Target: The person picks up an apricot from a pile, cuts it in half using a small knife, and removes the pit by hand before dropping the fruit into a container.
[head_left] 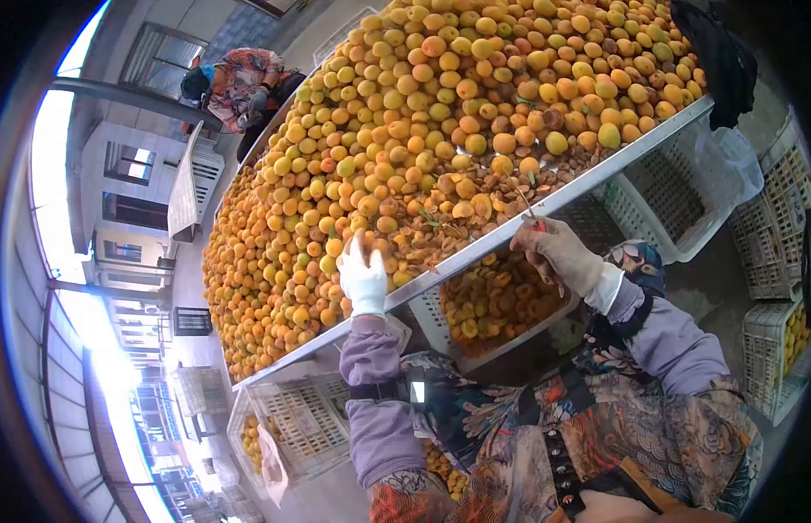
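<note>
My left hand (364, 275), in a white glove, is at the near edge of a big heap of apricots (397, 113). Its fingers are closed around an apricot (362, 237) among the others. My right hand (562, 257), in a stained glove, is over the metal table rim (475, 248). It grips a small thin-bladed knife (536, 223) with some red at its handle; most of the handle is hidden in the fist. Between the hands lie split apricot pieces and pits (449, 228). Below the rim stands a white crate (436, 327) filled with halved apricots (497, 301).
Another person (240, 83) works at the heap's far left side. White plastic crates stand below left (301, 418), at right (776, 349), and under the table (663, 192), the last with a plastic liner. A black bag (724, 65) hangs on the table's far right corner.
</note>
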`<control>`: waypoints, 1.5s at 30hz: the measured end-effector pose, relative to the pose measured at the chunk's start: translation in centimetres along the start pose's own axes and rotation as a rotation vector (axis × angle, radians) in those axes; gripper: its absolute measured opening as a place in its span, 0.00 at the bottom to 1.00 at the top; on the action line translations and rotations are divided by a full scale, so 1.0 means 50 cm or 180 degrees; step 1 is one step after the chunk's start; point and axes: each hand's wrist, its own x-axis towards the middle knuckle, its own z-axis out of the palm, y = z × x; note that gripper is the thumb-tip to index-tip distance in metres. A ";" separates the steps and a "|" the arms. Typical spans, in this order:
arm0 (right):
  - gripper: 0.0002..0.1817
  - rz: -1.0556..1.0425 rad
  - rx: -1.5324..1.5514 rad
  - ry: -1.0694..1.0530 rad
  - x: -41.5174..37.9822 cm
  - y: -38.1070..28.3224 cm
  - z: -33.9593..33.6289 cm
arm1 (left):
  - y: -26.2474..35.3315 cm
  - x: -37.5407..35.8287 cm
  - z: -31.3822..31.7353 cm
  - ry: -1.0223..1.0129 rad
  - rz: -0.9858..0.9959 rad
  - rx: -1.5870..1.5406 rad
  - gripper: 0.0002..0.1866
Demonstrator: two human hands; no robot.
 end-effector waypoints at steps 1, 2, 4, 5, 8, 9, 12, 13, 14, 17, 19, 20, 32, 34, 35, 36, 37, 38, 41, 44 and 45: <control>0.13 -0.0007 -0.0005 0.0010 0.000 -0.002 0.002 | 0.007 0.000 -0.003 -0.0046 0.0388 0.0326 0.22; 0.13 -0.0056 -0.0012 0.0019 -0.002 -0.004 0.004 | 0.002 0.002 0.002 -0.0086 0.0555 0.0453 0.20; 0.14 -0.0092 -0.0049 0.0024 -0.004 -0.003 0.004 | -0.012 0.008 0.006 -0.0195 0.0558 0.0281 0.20; 0.14 -0.0022 -0.0067 0.0046 -0.002 -0.001 0.000 | -0.010 0.013 0.000 -0.0286 0.0573 0.0131 0.20; 0.14 0.0023 -0.0091 0.0043 0.001 -0.004 -0.001 | -0.002 0.003 -0.009 -0.0572 0.0643 0.0122 0.23; 0.15 0.0020 -0.0074 0.0028 -0.001 -0.003 -0.001 | -0.003 -0.001 -0.008 -0.0543 0.0588 0.0114 0.23; 0.15 0.0016 -0.0145 -0.0036 0.005 0.008 -0.004 | 0.010 -0.011 0.002 -0.0484 0.0308 -0.0037 0.24; 0.15 -0.0009 -0.0171 -0.0034 0.007 0.009 -0.004 | 0.016 -0.015 0.002 -0.0455 0.0312 -0.0059 0.24; 0.16 0.0009 -0.0198 -0.0084 0.008 0.012 -0.003 | 0.032 -0.020 -0.007 -0.0205 0.0307 -0.0295 0.25; 0.16 -0.0115 -0.0337 -0.0083 0.005 0.023 0.009 | 0.086 -0.052 -0.036 0.0207 0.0447 -0.0649 0.23; 0.17 0.0053 -0.0626 -0.0374 -0.020 -0.001 0.032 | 0.138 -0.090 -0.056 -0.0333 -0.0499 -0.3446 0.21; 0.18 0.0138 -0.0865 -0.0488 -0.007 0.021 0.022 | 0.147 -0.110 -0.060 -0.0641 -0.0568 -0.3596 0.21; 0.15 0.0247 -0.0749 -0.0842 -0.097 0.055 0.077 | 0.227 -0.262 -0.013 -0.1339 -0.1525 -0.7380 0.25; 0.15 0.0369 -0.0756 -0.0802 -0.113 0.037 0.082 | 0.224 -0.264 -0.010 -0.1415 -0.1727 -0.7580 0.25; 0.15 0.0371 -0.0760 -0.0802 -0.111 0.044 0.080 | 0.223 -0.266 -0.010 -0.1485 -0.1936 -0.7761 0.26; 0.15 0.0286 -0.0787 -0.0772 -0.103 0.057 0.076 | 0.226 -0.266 -0.016 -0.1661 -0.2055 -0.7775 0.29; 0.15 0.0200 -0.0813 -0.0741 -0.099 0.063 0.073 | 0.225 -0.267 -0.015 -0.1659 -0.2051 -0.7777 0.29; 0.15 0.0201 -0.0815 -0.0740 -0.103 0.058 0.075 | 0.223 -0.270 -0.012 -0.1741 -0.2104 -0.7938 0.29; 0.16 0.0285 -0.0879 -0.0682 -0.111 0.045 0.077 | 0.218 -0.278 -0.008 -0.1868 -0.2176 -0.8117 0.30; 0.17 0.0110 -0.0755 -0.0405 -0.103 0.052 0.069 | 0.209 -0.287 -0.003 -0.1946 -0.2308 -0.8134 0.31; 0.17 0.0114 -0.0756 -0.0417 -0.100 0.049 0.063 | 0.206 -0.291 0.000 -0.1992 -0.2433 -0.8140 0.31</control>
